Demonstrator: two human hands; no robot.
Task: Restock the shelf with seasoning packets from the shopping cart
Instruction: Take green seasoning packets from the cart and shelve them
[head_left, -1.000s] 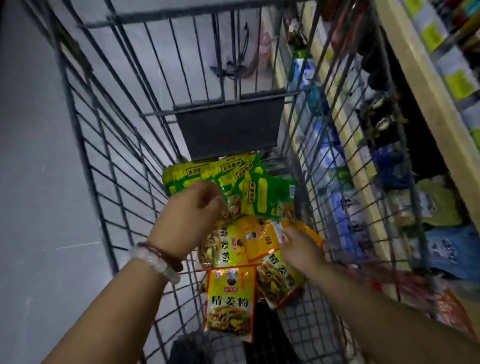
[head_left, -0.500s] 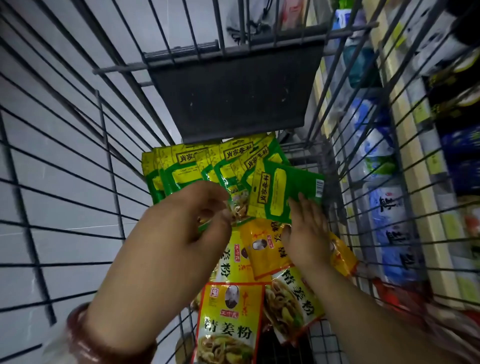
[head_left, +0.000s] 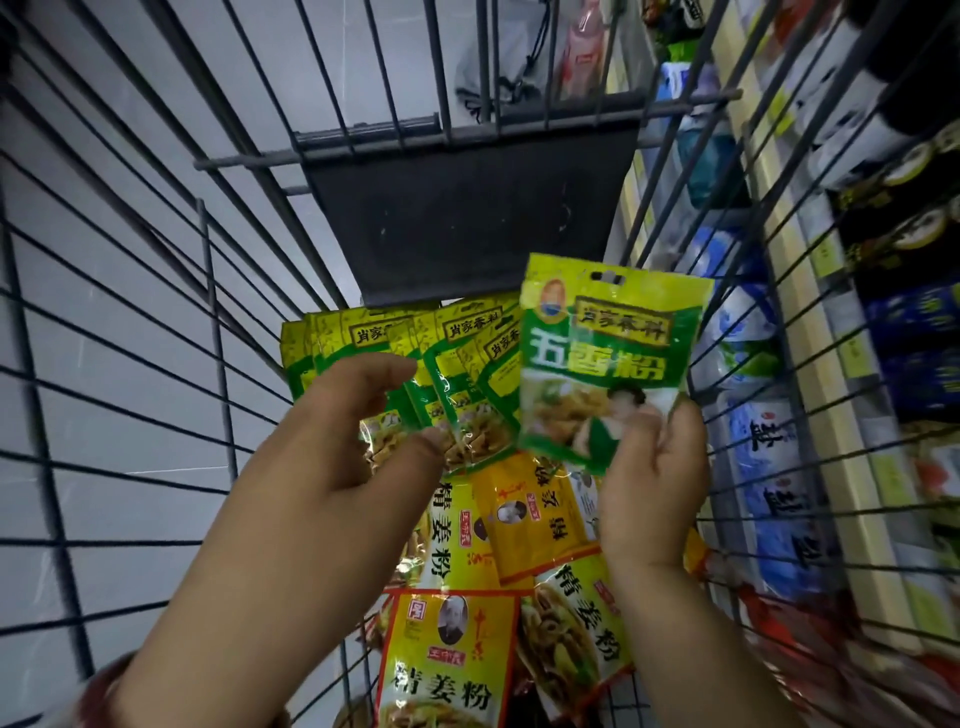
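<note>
Two hands work inside the wire cart. Our right hand pinches one green packet by its lower edge, thumb on the front and fingers curled behind, and holds it upright above the pile, its printed face toward us. Our left hand grips a fan of green packets by their bottom ends, thumb pressing on the front and fingers curled over them. Below both hands, yellow packets lie overlapping on the cart floor. Beyond the cart's right wall stands the shelf, stocked with blue and white bags. A dark flap hangs at the cart's far end.
</note>
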